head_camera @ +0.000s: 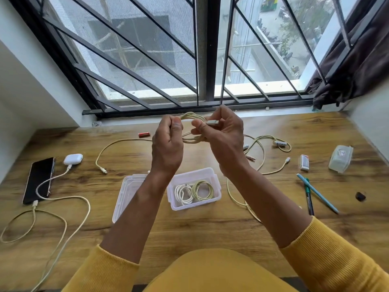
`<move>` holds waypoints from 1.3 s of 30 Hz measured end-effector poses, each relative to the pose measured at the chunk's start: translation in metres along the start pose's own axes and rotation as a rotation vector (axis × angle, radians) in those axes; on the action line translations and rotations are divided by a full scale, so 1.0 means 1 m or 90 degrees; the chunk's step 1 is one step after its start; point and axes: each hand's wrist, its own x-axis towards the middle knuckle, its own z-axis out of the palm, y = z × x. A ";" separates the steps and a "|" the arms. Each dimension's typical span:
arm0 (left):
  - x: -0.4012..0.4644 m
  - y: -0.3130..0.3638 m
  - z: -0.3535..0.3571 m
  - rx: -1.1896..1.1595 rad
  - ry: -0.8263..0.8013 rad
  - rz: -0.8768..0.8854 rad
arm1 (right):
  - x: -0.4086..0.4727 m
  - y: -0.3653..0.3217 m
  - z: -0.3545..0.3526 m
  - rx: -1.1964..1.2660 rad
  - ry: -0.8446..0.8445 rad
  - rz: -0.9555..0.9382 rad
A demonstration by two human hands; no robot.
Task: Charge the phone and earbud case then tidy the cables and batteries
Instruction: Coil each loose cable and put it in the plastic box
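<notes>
Both hands are working above the clear storage box (216, 187): the left hand (167, 144) is gripping a yellow cable coil (192, 118), and the right hand (221, 135) is pinching its connector. Charging appears done; left of the box, the phone (39, 179) and earbud case (73, 159) are each lying plugged in. Two coiled cables are sitting inside the box. Several loose cables and one red battery (144, 134) are awaiting tidying.

Two pens (315, 193) are lying crossed on the wooden table (210, 226) at the right — a small black object (360, 196) sitting just beyond them. A dark curtain (355, 66) is hanging beside the barred window (168, 60).
</notes>
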 end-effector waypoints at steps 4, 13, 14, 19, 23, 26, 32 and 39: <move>-0.002 0.000 0.001 -0.090 -0.022 -0.083 | -0.005 -0.011 -0.004 0.170 -0.070 0.088; 0.002 0.008 -0.008 -0.204 -0.099 -0.131 | 0.004 -0.008 -0.006 0.292 -0.077 0.226; 0.003 0.008 -0.011 -0.207 -0.113 -0.121 | 0.005 -0.006 -0.008 0.281 -0.086 0.241; 0.006 0.006 -0.027 -0.226 -0.173 -0.120 | 0.008 -0.001 -0.017 0.288 -0.132 0.260; 0.010 0.003 -0.036 -0.238 -0.168 -0.162 | 0.009 -0.001 -0.022 0.307 -0.123 0.254; 0.015 0.003 -0.047 -0.289 -0.143 -0.203 | 0.007 -0.001 -0.024 0.282 -0.128 0.238; 0.023 0.009 -0.065 -0.387 -0.150 -0.260 | 0.005 0.006 -0.023 0.171 -0.131 0.185; 0.009 0.019 -0.062 -0.440 -0.291 -0.282 | 0.003 0.009 -0.013 0.074 -0.049 0.117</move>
